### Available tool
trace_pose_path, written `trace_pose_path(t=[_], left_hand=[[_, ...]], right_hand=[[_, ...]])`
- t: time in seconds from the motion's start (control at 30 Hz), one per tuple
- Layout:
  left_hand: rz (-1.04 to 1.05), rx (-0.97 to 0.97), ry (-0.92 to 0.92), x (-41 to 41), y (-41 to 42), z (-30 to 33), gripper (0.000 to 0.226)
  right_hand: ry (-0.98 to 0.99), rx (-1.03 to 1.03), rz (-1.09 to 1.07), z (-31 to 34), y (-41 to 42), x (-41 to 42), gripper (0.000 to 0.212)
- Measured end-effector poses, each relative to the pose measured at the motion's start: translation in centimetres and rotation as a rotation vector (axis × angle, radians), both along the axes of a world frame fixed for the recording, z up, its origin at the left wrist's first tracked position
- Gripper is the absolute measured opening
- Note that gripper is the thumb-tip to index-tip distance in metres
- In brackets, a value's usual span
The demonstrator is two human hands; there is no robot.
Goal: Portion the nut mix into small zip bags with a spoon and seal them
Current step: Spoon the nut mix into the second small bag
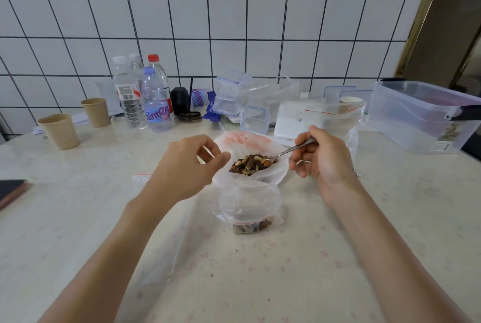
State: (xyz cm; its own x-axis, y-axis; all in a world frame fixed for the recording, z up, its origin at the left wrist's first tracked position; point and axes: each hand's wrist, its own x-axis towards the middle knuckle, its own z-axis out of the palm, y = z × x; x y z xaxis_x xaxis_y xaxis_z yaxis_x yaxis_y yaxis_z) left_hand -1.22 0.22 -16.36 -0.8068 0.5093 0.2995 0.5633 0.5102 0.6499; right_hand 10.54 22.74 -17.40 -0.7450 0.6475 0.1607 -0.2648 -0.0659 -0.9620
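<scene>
A thin plastic bag (256, 178) stands open at the middle of the table, with brown nut mix (252, 164) showing in its mouth. My left hand (187, 166) pinches the bag's left rim. My right hand (322, 158) grips a metal spoon (291, 150) whose bowl is down in the nuts. In front of the big bag lies a small zip bag (251, 221) with nuts in it and a red zip line. An empty small zip bag (141, 178) lies flat behind my left wrist.
Water bottles (145, 96), two paper cups (61, 131) and a black holder stand at the back left. Clear food boxes (231, 93), a large zip bag (335, 119) and a big lidded tub (421, 117) fill the back right. A phone (10, 191) lies at the left edge.
</scene>
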Motion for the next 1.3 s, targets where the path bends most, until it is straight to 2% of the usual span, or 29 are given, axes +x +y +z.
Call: trace_pose_path(t=[0.07, 0.17, 0.3, 0.47, 0.67, 0.77, 0.9, 1.03, 1.1, 1.2, 1.3], left_hand=[[-0.099, -0.127, -0.146, 0.3, 0.0, 0.0, 0.026], [-0.222, -0.159, -0.305, 0.9, 0.1, -0.5, 0.023], [-0.29, -0.166, -0.24, 1.2, 0.5, -1.1, 0.013], [-0.314, -0.101, -0.224, 1.2, 0.5, -0.8, 0.009], [-0.358, -0.048, -0.258, 1.3, 0.2, 0.0, 0.008], [-0.336, -0.113, -0.22, 0.9, 0.1, -0.3, 0.007], [-0.309, -0.163, -0.18, 0.3, 0.0, -0.7, 0.007], [-0.245, -0.078, -0.182, -0.1, -0.1, -0.6, 0.013], [-0.135, 0.018, -0.107, -0.3, 0.3, -0.8, 0.019], [0.137, 0.157, 0.059, -0.6, 1.1, -1.6, 0.026], [0.241, 0.234, 0.023, -0.9, 1.8, -2.9, 0.042]], right_hand=[[-0.021, 0.03, 0.032, 0.3, -0.2, 0.3, 0.041], [-0.075, 0.129, 0.081, 0.5, -0.8, 0.6, 0.04], [-0.088, 0.342, 0.152, 0.7, -2.1, 1.0, 0.047], [0.038, 0.659, 0.238, 0.6, -3.9, 1.7, 0.054], [0.154, 0.845, 0.221, 0.7, -4.8, 2.4, 0.054], [0.168, 0.734, 0.156, 0.5, -4.5, 2.0, 0.053], [0.2, 0.403, 0.054, 0.6, -3.5, 1.2, 0.052], [0.101, 0.136, -0.09, -0.2, -2.3, 0.2, 0.05], [0.037, 0.081, -0.132, -0.8, -1.8, -0.3, 0.047], [-0.014, 0.075, -0.15, -1.2, -1.4, -0.7, 0.045], [-0.045, 0.163, -0.169, -1.6, -1.5, -1.1, 0.042]])
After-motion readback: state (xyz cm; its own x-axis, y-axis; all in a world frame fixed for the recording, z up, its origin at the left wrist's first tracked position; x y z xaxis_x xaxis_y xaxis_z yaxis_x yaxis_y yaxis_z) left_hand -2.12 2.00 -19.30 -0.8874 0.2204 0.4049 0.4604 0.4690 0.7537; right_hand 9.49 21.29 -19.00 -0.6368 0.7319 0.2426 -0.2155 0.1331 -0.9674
